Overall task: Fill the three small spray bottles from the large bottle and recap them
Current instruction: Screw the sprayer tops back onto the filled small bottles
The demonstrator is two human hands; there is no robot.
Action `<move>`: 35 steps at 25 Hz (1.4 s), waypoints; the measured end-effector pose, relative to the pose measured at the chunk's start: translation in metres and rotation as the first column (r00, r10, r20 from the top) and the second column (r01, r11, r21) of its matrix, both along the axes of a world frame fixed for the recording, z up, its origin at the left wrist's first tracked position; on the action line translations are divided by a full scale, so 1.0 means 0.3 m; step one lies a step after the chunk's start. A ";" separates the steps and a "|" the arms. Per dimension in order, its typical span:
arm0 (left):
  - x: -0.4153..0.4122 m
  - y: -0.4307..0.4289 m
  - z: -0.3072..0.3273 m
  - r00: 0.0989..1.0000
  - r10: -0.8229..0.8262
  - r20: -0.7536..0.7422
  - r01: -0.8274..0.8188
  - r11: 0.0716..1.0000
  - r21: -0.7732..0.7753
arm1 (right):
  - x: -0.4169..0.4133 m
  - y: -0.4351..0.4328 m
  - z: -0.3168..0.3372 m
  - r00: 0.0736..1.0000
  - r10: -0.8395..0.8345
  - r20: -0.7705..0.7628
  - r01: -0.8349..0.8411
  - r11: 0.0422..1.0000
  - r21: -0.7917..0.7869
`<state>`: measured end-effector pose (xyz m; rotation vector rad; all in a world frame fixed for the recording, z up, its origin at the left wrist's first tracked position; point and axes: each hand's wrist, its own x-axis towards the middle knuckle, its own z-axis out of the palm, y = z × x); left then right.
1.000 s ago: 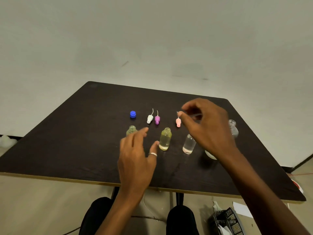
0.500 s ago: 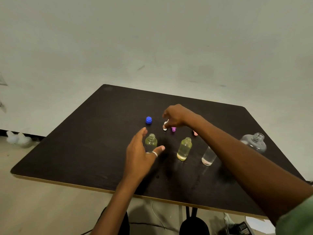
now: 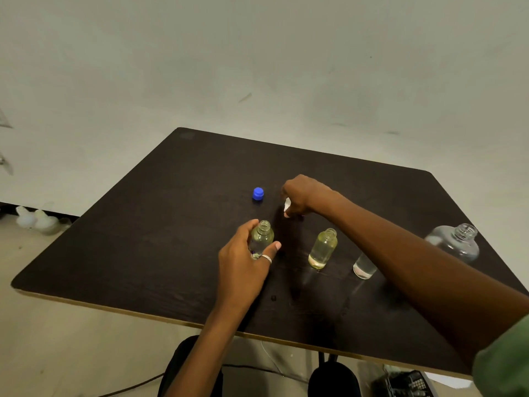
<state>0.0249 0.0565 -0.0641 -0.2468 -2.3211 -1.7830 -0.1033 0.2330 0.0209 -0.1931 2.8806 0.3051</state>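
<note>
The left hand [image 3: 243, 265] held the first small bottle [image 3: 262, 239] on the table [image 3: 143, 239], fingers curled round it. The big bottle [image 3: 455, 243] stood at its 3 o'clock. At 1 o'clock, the right hand [image 3: 302, 194] pinched a white spray cap [image 3: 287, 205].

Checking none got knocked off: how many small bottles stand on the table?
3 small bottles: left bottle gripped by the left hand, middle bottle standing free, right bottle partly hidden behind the right forearm.

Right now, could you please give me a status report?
Left hand grips leftmost small bottle, uncapped. Right hand pinches white spray cap. Right forearm hides neck of third bottle.
</note>
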 end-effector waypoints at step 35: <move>0.002 -0.012 0.015 0.999 -0.019 -0.035 0.020 0.999 0.028 | 0.467 -0.127 0.380 0.923 0.157 -0.352 -0.290 0.884 -0.367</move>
